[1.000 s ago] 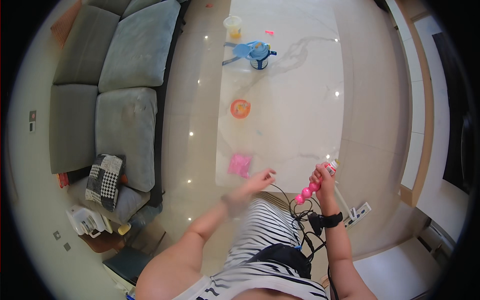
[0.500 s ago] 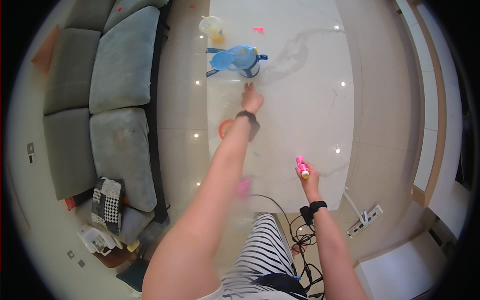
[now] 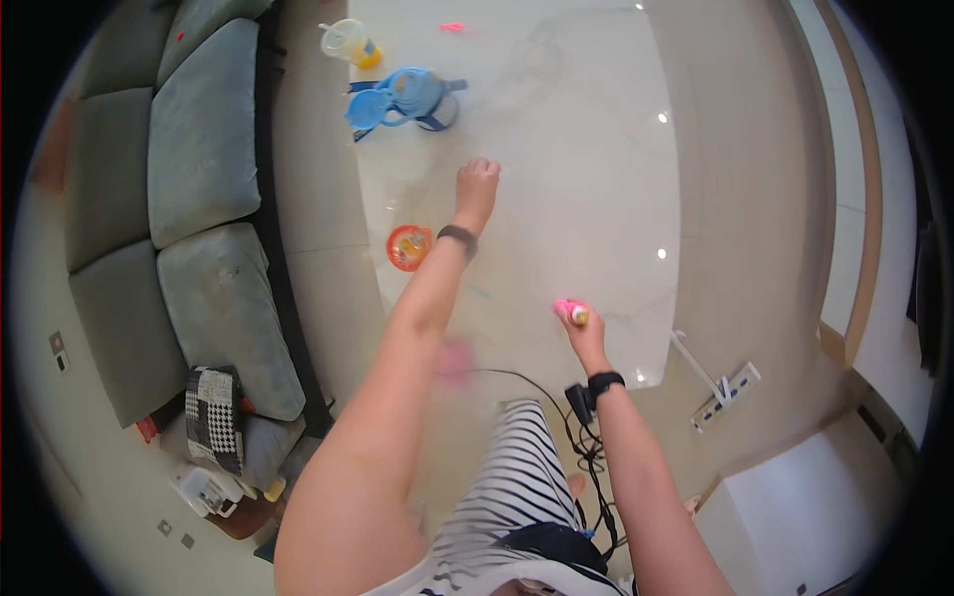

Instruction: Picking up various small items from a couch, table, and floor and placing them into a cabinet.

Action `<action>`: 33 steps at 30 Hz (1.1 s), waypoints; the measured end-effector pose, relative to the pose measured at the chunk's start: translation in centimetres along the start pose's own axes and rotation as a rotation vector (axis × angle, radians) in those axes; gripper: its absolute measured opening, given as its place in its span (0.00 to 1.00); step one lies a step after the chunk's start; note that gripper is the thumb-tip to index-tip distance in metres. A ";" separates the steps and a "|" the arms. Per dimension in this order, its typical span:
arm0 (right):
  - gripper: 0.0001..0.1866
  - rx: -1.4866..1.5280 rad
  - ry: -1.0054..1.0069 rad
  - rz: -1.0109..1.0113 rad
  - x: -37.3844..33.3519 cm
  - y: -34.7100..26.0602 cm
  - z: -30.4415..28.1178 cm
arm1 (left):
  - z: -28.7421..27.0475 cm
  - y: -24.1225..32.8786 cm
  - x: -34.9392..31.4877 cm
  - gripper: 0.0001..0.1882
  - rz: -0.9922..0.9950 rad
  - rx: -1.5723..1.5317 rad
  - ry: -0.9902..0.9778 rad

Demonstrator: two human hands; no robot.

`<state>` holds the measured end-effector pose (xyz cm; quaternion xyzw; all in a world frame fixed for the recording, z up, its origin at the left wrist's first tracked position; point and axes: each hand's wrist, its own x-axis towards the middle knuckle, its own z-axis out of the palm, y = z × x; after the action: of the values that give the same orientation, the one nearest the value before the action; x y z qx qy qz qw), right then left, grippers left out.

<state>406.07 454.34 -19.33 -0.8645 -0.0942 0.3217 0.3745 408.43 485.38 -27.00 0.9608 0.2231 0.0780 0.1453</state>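
My left hand (image 3: 478, 184) is over the white table (image 3: 566, 209), knuckles up with its fingers curled. Whatever may be inside them is hidden. Beyond it, to the left, stands a dark-blue and white container (image 3: 437, 114), with a light-blue plastic piece (image 3: 370, 109) with a round flap at its top. Left of my wrist sits a round orange-red dish (image 3: 409, 248) holding small things. My right hand (image 3: 584, 328) grips a pink tube (image 3: 568, 306) with a pale round end that points toward me. A blurred pink thing (image 3: 455, 363) lies beside my left forearm.
A clear cup (image 3: 351, 43) with orange liquid and a small pink piece (image 3: 451, 28) are at the table's far end. Black cables (image 3: 586, 442) hang near my legs. A grey sofa (image 3: 204, 129) flanks the left; a power strip (image 3: 725, 397) is right.
The whole view has shifted, with the table now further left. My left hand has drawn away from the container, and its outstretched fingers have curled in. My right hand still holds the pink tube.
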 end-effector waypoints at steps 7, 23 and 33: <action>0.14 0.608 -0.079 0.124 -0.6 -8.8 -7.7 | -18.0 14.0 -4.2 0.09 -0.526 -1.446 -0.320; 0.25 1.098 -0.456 -0.064 -32.7 -19.3 -31.2 | -44.4 40.4 -22.6 0.09 -0.080 -1.624 -0.619; 0.22 1.353 0.093 -0.281 -60.5 -1.9 -46.8 | -45.7 69.8 -41.2 0.11 0.398 -1.477 -0.887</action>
<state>388.67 403.76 35.41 -0.4335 0.0321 0.2209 0.8731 390.36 418.05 34.64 0.5844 -0.1323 -0.1537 0.7857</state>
